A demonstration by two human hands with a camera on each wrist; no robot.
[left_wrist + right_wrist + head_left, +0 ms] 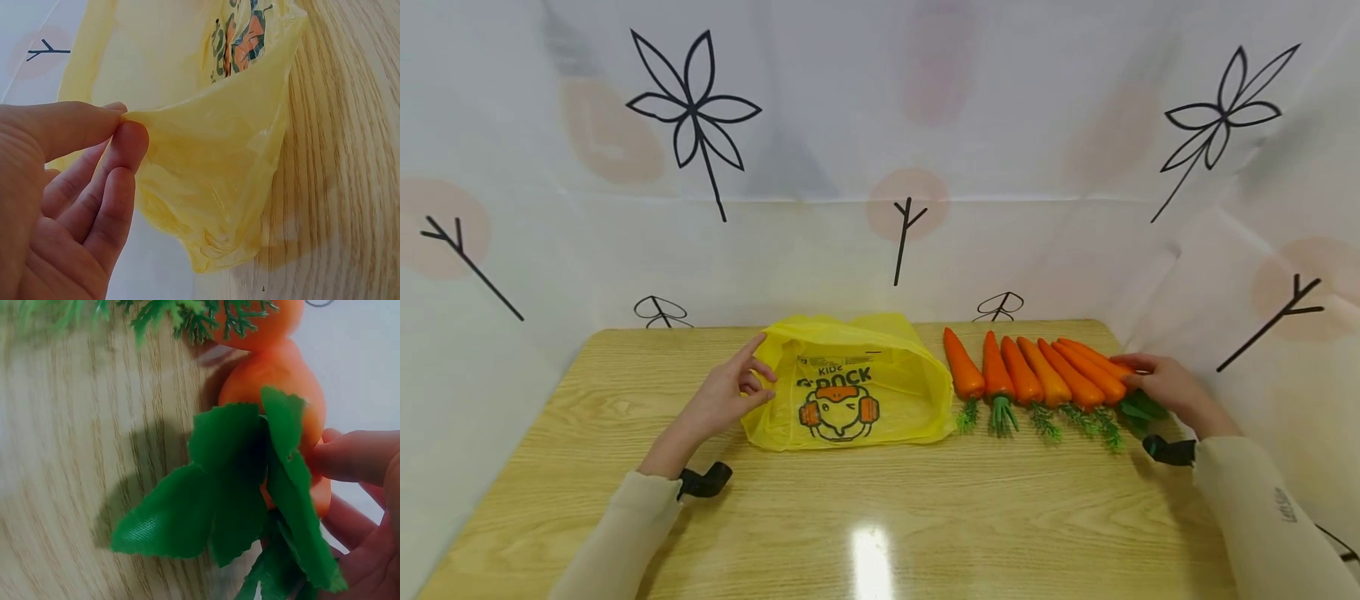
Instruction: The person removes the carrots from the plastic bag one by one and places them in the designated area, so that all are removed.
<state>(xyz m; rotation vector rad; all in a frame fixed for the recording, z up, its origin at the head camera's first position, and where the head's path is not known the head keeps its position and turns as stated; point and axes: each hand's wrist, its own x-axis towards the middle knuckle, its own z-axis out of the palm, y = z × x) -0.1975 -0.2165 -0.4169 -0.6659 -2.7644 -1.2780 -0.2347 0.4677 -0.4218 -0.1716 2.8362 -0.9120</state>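
A yellow plastic bag (917, 408) with a printed duck in headphones lies on its side, its mouth facing me. My left hand (722, 396) pinches the left rim of that mouth between thumb and index finger; the left wrist view shows the film (206, 150) drawn taut from the fingertips. To the bag's right, several orange carrots (1015, 371) lie side by side, green tops towards me. At the row's right end my right hand (1180, 392) grips the last carrot (275, 381), beside its broad green leaves (169, 512). Those leaves partly hide the carrot in the right wrist view.
Everything lies on a wood-grain table (775, 533), the bag and carrots towards its far edge. A white patterned cloth (820, 250) stands behind and at both sides. The first carrot (962, 367) lies close against the bag's right side.
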